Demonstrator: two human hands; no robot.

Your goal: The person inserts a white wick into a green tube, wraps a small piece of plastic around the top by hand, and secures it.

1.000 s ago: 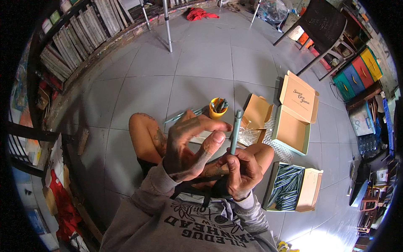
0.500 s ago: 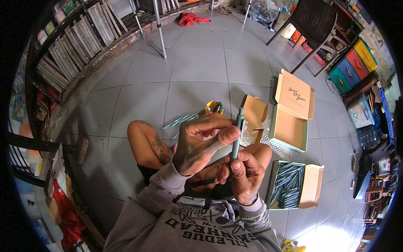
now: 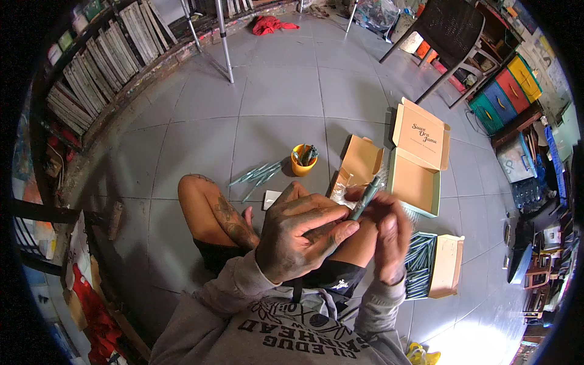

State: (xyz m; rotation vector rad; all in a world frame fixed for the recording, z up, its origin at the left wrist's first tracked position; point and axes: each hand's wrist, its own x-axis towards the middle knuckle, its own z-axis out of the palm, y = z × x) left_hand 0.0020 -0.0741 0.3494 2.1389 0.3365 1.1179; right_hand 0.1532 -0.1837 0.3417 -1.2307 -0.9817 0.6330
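A grey-green pen (image 3: 367, 198) slants up to the right in front of my lap. My left hand (image 3: 301, 234) grips its lower end between thumb and fingers. My right hand (image 3: 392, 234), slightly blurred, is beside the pen; its fingers curve behind the upper part and its thumb stands apart from it. Whether those fingers touch the pen is hard to see. Several similar pens (image 3: 258, 176) lie loose on the floor beyond my left hand. A yellow cup (image 3: 302, 167) close to them holds dark items. A small white piece (image 3: 271, 199) shows partly behind my left hand.
Right of my knee stands an open box (image 3: 420, 267) packed with similar pens. Beyond it are an open, shallow carton (image 3: 420, 182) and a smaller brown box (image 3: 359, 161) with clear wrap. A dark chair (image 3: 447, 36) and coloured drawers (image 3: 505, 97) stand far right; shelves (image 3: 97, 73) line the left.
My right hand has left the pen's lower end and moved up to its top end. The pen has tilted right, and my left hand now holds it lower down.
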